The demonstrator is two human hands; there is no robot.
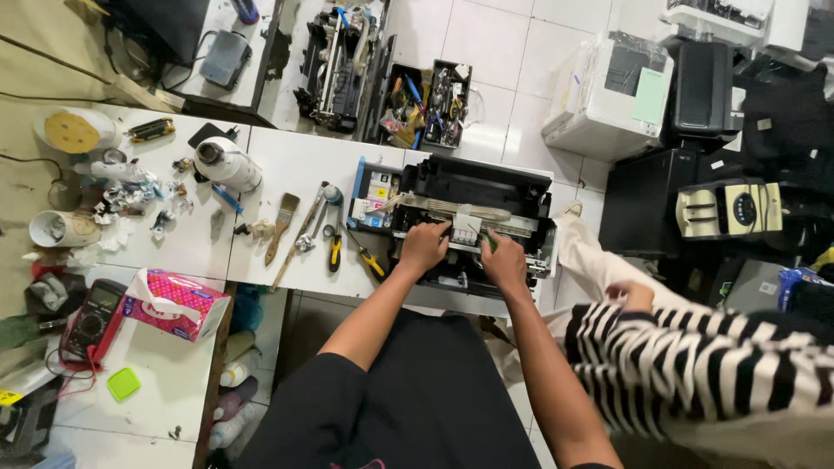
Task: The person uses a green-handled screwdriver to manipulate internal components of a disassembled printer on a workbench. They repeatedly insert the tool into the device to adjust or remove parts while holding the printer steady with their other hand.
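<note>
A black opened printer (473,187) sits on the white table (287,165) in front of me, its cover off and its inner parts bare. My left hand (423,247) rests inside it on the carriage area, fingers curled on a part. My right hand (504,259) is beside it, gripping a green-handled tool (489,241) whose tip points into the printer. A white flat ribbon cable (452,208) runs across the printer just beyond both hands.
A paintbrush (281,224), pliers and a yellow-handled screwdriver (366,255) lie left of the printer. Further left are a pink tissue box (174,304), a multimeter (91,320) and clutter. A person in a striped sleeve (695,365) sits at my right. More printers stand behind.
</note>
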